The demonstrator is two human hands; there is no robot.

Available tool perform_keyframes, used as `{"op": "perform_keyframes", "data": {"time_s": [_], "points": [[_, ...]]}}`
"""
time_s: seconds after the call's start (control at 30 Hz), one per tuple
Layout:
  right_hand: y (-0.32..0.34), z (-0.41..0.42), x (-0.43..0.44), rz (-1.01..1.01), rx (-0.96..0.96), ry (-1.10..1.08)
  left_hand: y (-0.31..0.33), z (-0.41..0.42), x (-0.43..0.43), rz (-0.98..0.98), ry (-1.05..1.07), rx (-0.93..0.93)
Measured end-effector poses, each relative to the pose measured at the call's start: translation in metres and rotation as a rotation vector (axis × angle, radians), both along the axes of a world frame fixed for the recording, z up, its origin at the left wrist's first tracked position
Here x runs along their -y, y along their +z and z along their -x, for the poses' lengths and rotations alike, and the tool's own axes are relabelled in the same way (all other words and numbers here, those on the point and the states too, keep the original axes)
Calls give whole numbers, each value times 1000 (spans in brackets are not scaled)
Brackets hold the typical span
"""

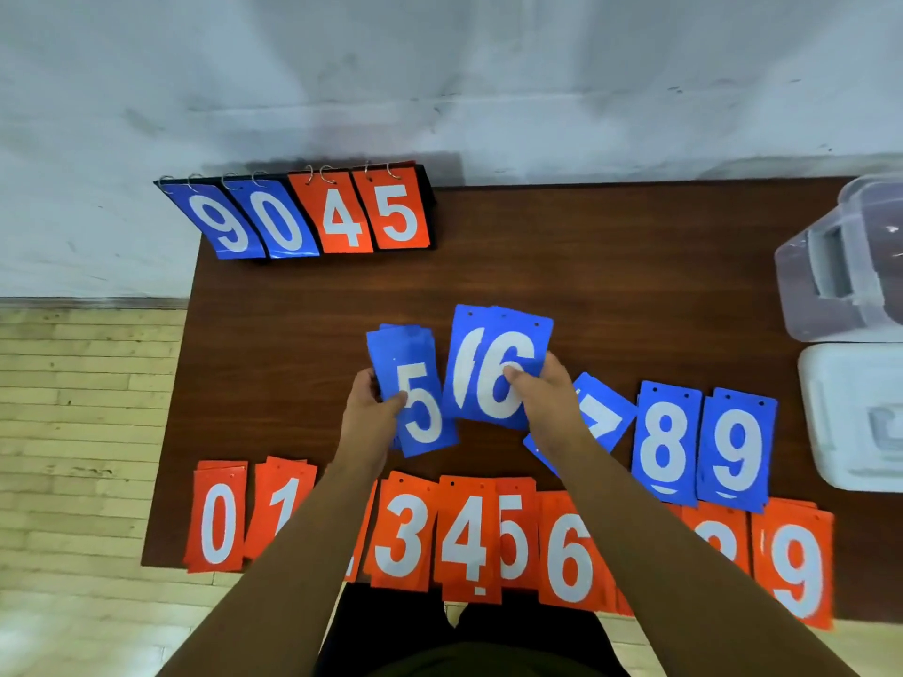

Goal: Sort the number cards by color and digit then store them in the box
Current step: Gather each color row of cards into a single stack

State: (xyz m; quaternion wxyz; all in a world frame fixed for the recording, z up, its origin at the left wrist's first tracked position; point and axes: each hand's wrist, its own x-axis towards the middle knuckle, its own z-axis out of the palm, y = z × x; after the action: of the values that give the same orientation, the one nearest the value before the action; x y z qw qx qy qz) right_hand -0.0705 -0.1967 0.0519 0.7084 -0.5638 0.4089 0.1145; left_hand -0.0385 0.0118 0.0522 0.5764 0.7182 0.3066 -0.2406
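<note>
Head view: we judge the sorting done and the gathering of blues under way. Our left hand (371,408) pinches the blue 5 stack (415,359), thumb on its face and fingers curled behind its left edge. Our right hand (542,398) pinches the blue 6 stack (493,354) the same way. Both stacks are above the middle of the table (537,266), side by side. Their long axes run away from us, punched ends toward the far edge and digits upright to us; the 5 leans a little left.

Next we should probably square the two stacks and lay one on the other, facing alike. After that come the skewed blue 7 pile (603,412), the blue 8 (664,442) and the blue 9 (735,447). The red row (405,530) lines the near edge, and the clear box (840,266) waits far right.
</note>
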Motion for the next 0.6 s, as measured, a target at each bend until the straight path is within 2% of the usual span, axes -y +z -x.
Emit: {"op": "perform_keyframes", "data": {"time_s": [0.07, 0.17, 0.27, 0.33, 0.4, 0.5, 0.53, 0.6], "points": [[2, 0, -4, 75, 9, 124, 3, 0, 12, 139, -80, 22], [2, 4, -10, 297, 1, 283, 3, 1, 34, 268, -183, 24], [-1, 13, -9, 432, -55, 410, 1, 7, 49, 234, -284, 24], [-6, 23, 3, 492, -99, 407, -1, 10, 55, 194, -297, 31], [-12, 38, 23, 620, -202, 343, -3, 11, 59, 150, -271, 37], [-26, 63, 43, 884, -520, 360, -7, 13, 60, 107, -239, 20], [-30, 69, 44, 912, -605, 376, -7, 15, 60, 92, -245, 7], [-35, 73, 40, 947, -653, 397, -9, 19, 59, 74, -244, -14]]}}
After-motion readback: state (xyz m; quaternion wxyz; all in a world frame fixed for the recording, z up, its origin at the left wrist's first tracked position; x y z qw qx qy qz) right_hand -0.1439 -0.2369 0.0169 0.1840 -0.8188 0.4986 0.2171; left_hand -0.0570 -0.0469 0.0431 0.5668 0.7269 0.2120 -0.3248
